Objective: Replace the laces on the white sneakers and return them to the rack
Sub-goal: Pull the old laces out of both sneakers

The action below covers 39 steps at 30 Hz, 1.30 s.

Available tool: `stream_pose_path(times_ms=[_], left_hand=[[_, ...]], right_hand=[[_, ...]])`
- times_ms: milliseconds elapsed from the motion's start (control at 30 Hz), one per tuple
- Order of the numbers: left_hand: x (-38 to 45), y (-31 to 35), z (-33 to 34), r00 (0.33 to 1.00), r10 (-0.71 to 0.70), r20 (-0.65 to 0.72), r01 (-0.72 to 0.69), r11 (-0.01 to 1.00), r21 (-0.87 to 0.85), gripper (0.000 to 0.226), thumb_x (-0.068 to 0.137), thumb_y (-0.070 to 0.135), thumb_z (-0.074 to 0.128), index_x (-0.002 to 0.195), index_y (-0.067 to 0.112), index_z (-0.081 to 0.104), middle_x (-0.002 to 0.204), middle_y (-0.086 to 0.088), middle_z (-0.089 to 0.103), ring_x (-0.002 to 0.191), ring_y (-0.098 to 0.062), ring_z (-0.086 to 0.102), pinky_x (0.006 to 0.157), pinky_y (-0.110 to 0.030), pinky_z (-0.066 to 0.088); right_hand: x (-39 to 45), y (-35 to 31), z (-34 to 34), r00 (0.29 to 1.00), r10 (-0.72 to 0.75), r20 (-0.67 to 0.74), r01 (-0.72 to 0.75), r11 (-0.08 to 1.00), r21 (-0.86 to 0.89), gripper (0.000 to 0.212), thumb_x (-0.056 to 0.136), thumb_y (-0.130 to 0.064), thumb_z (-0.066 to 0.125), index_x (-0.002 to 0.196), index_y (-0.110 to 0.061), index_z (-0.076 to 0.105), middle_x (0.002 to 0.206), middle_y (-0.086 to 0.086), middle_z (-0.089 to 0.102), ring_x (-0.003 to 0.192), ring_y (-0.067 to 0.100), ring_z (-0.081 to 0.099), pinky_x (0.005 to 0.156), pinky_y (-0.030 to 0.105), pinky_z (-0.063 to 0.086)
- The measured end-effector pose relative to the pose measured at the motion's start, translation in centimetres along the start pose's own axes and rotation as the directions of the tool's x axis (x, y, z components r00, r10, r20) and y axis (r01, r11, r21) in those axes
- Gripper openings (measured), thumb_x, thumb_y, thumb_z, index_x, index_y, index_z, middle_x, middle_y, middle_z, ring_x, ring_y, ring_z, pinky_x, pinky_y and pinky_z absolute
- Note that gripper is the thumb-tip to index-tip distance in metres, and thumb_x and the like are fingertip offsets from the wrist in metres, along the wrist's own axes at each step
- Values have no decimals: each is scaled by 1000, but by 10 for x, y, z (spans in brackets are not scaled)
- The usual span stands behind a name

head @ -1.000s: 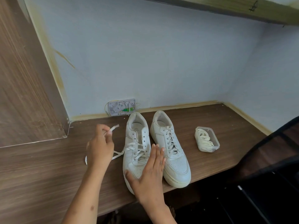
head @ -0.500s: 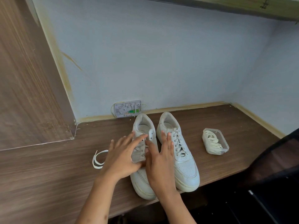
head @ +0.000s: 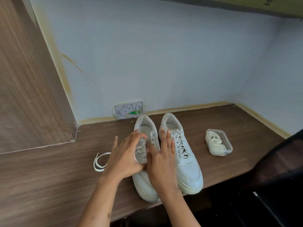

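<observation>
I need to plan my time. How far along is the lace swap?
Early. Done: part of the left sneaker's lace is out, with a loose end on the desk. In hand: left hand and right hand work at its remaining lace. Left: the right sneaker is fully laced, new laces sit in their tub, and racking.

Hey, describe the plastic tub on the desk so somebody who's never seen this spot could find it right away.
Start at the wooden desk that runs along the pale wall. Two white sneakers stand side by side on it, and the tub sits alone to their right, touching neither. It is the only clear container there, lidless and filled with coiled cream laces.
</observation>
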<state>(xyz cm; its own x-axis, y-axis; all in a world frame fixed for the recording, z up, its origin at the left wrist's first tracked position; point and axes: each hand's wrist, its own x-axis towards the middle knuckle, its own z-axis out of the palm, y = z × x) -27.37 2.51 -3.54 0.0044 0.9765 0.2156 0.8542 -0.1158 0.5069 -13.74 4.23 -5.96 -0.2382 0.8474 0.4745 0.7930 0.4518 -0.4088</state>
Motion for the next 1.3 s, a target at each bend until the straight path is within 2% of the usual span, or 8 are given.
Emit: stream_pose_path(times_ms=[233,333,433,700,833,967,1067,1300], left_hand=[[1,-5,1,999,-17,49,22,996,-89,94,58,42,73,136,54,23,156,24,11,140,3,24,118,-49,-7],[2,-5,0,997,-31,68,42,985,-169,105,44,71,71,136,55,25,154,27,12,139,6,21,118,-48,-7],[3,-2,0,998,-33,57,46,968,-247,101,41,71,82,125,56,28,147,31,18,134,8,23,118,-44,-7],[2,-6,6,999,-9,32,18,950,-312,90,53,41,80,127,51,31,144,35,18,126,26,18,120,-46,-7],[3,-7,5,999,-11,35,21,949,-313,90,49,46,77,126,52,30,141,41,16,132,20,22,120,-45,-8],[2,-4,1,997,-51,54,65,951,-302,102,38,70,84,123,57,28,152,28,21,133,-5,38,118,-41,-13],[2,-3,0,997,-56,61,72,952,-298,101,41,67,85,123,58,27,153,27,18,131,-11,42,117,-40,-15],[3,-4,3,998,-46,44,58,952,-301,103,38,70,83,124,58,27,152,28,19,135,0,32,118,-42,-13]], right_hand=[[7,4,-8,990,101,102,-135,896,422,12,97,-18,58,94,-20,69,161,4,15,147,7,-21,123,43,6],[11,1,-23,945,293,142,-306,652,694,14,94,-12,62,85,-16,72,152,-16,29,145,-5,-2,114,24,30],[13,3,-28,889,428,165,-352,407,843,17,88,-4,64,78,-14,73,138,-25,43,138,-13,18,119,43,23],[8,9,-9,1000,-22,5,20,974,227,20,101,-30,50,111,-30,67,162,5,9,149,18,-18,121,41,7],[8,7,-4,1000,26,15,-29,948,317,15,98,-21,57,90,-26,68,159,4,20,149,12,-15,121,39,12],[16,8,-22,913,361,-190,-176,768,616,29,95,-5,56,80,-30,60,138,-4,38,138,-1,26,104,10,30],[18,13,-29,815,535,-223,-246,667,703,19,97,-17,57,83,-30,62,128,-7,37,119,-3,40,97,21,45],[15,8,-25,951,203,-233,-56,854,518,21,98,-19,55,113,-33,63,148,-8,23,143,8,15,107,21,25]])
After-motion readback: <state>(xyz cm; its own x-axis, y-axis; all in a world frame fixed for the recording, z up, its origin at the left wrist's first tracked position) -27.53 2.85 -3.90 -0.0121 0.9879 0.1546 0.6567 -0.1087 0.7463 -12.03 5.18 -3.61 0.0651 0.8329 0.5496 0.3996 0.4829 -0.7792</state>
